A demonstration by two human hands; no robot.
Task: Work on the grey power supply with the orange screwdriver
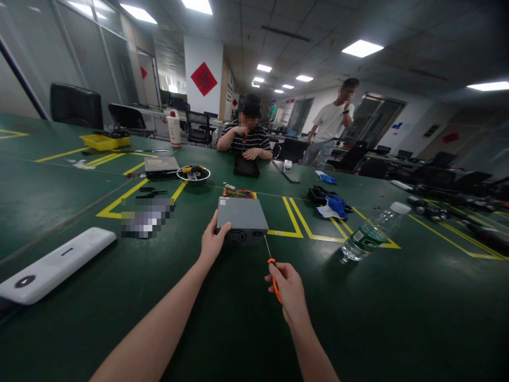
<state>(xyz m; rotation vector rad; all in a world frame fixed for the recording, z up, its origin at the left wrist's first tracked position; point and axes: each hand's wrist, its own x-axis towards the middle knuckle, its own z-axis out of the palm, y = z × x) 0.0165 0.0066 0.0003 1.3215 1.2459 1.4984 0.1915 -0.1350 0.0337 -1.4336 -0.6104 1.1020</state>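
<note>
A grey computer power supply (243,212) lies on the green table, its fan grille and socket side facing me. Coloured cables (240,193) come out at its far side. My left hand (213,239) grips the left side of the case, thumb on the near top edge. In my right hand (290,289) is a screwdriver (272,262) with an orange and black handle, fingers wrapped round it. Its thin shaft slants up and leftward, and the tip is at the right end of the near panel. Whether the tip sits in a screw is too small to tell.
On the right stands a water bottle (368,233), with blue gloves (337,206) behind it. At left lie a white long device (59,262), pliers (150,192) and a bowl of tools (193,174). Across the table a person (246,138) works on a black part.
</note>
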